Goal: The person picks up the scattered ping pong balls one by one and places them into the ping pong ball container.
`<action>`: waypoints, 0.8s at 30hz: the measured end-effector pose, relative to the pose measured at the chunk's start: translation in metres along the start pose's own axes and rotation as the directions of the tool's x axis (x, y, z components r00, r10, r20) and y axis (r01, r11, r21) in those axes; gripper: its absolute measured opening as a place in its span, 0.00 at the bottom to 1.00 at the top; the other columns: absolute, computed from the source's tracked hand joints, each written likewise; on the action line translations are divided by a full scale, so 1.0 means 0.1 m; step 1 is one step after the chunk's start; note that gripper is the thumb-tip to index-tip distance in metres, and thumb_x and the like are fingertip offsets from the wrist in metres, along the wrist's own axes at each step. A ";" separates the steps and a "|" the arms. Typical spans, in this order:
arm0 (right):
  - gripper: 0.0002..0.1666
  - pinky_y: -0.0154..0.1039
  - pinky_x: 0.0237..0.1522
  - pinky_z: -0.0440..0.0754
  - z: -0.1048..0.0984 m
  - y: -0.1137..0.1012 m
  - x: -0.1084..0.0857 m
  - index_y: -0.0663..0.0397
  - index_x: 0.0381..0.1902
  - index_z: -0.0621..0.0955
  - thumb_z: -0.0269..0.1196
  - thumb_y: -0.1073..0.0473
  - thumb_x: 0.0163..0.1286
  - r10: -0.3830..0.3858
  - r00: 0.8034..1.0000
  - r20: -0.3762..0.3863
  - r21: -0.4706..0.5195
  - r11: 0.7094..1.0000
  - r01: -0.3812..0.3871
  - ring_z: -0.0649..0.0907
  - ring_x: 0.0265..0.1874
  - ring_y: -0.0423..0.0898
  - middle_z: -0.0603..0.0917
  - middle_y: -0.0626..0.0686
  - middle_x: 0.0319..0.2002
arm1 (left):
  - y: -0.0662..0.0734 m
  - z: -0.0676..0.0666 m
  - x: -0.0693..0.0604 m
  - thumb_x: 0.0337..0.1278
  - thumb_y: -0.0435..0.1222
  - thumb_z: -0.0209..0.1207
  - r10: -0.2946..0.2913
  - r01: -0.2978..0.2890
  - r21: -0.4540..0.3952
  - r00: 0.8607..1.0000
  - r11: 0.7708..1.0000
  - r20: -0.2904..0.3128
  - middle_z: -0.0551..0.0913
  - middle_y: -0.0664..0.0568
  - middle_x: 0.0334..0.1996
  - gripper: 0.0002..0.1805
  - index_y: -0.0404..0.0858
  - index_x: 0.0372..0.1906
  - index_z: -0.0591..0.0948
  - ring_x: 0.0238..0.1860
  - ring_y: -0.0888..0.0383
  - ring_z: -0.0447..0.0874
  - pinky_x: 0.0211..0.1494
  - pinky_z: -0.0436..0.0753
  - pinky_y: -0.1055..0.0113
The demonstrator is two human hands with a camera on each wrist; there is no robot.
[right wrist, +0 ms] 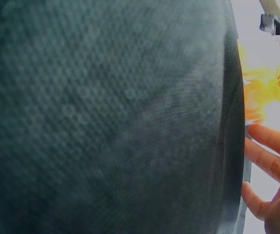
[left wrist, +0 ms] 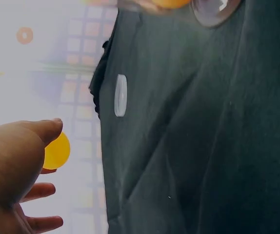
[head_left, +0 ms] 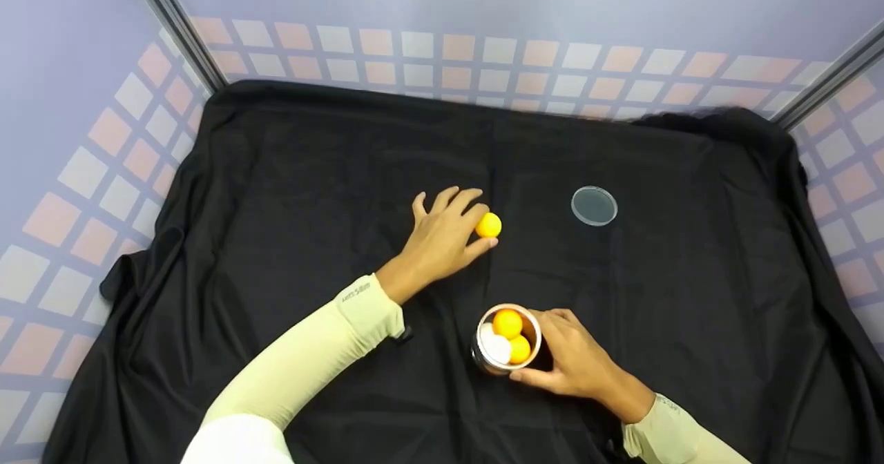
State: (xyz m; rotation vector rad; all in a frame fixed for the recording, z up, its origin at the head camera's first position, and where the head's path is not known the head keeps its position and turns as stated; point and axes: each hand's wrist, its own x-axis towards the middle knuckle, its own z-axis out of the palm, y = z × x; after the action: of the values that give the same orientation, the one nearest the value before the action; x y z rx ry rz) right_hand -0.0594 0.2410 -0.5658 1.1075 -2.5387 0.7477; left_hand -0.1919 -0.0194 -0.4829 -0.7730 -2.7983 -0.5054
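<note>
Between thumb and index finger, my left hand (head_left: 445, 236) pinches an orange table tennis ball (head_left: 489, 225) above the black cloth; its other fingers spread away. The left wrist view also shows this orange ball (left wrist: 58, 151), partly covered by the thumb. Nearer to me, my right hand (head_left: 570, 353) grips a clear jar (head_left: 483, 359) from its right side. Inside the jar lie orange balls (head_left: 507, 324) and white ones (head_left: 495, 345); its lower contents are hidden in the head view. In the right wrist view the jar (right wrist: 269, 92) looks bright and blurred, with a printed barcode label.
A round clear lid (head_left: 594, 206) lies flat on the black cloth (head_left: 345, 174), to the right of the left hand. Walls with pale squares (head_left: 458, 50) stand behind and beside the table. The cloth has folds along its left and right edges.
</note>
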 end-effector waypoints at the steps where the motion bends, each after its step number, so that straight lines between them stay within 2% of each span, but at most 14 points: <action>1: 0.50 0.50 0.53 0.78 0.00 0.00 0.00 0.55 0.65 0.76 0.74 0.31 0.53 -0.001 1.000 -0.001 0.000 1.000 0.001 0.85 0.49 0.45 0.84 0.47 0.58 | 0.02 -0.02 -0.02 0.63 0.58 0.63 0.012 -0.012 0.001 1.000 1.000 -0.005 0.74 0.53 0.71 0.25 0.50 0.59 0.81 0.72 0.44 0.68 0.68 0.59 0.28; 14: 0.50 0.51 0.52 0.78 -0.01 0.01 -0.01 0.54 0.66 0.75 0.74 0.31 0.53 -0.005 1.000 0.000 0.011 1.000 0.005 0.85 0.50 0.45 0.84 0.47 0.59 | 0.26 -0.31 -0.34 0.63 0.58 0.62 0.101 -0.100 -0.077 0.995 0.992 0.007 0.73 0.52 0.72 0.25 0.50 0.59 0.80 0.73 0.44 0.68 0.68 0.61 0.29; 24: 0.51 0.51 0.52 0.78 0.00 0.01 -0.01 0.53 0.68 0.75 0.74 0.31 0.53 -0.010 1.000 -0.002 0.010 1.000 0.010 0.85 0.50 0.44 0.84 0.47 0.59 | 0.43 -0.46 -0.54 0.65 0.58 0.61 0.203 -0.204 -0.072 0.979 0.976 -0.031 0.73 0.52 0.71 0.25 0.49 0.59 0.80 0.71 0.45 0.70 0.66 0.64 0.29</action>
State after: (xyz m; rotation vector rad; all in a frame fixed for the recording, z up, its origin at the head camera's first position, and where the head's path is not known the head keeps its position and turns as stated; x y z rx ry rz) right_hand -0.0599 0.2426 -0.5664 1.1214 -2.5283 0.7601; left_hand -0.1189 -0.0269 -0.4437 -1.0482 -2.6516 -0.5803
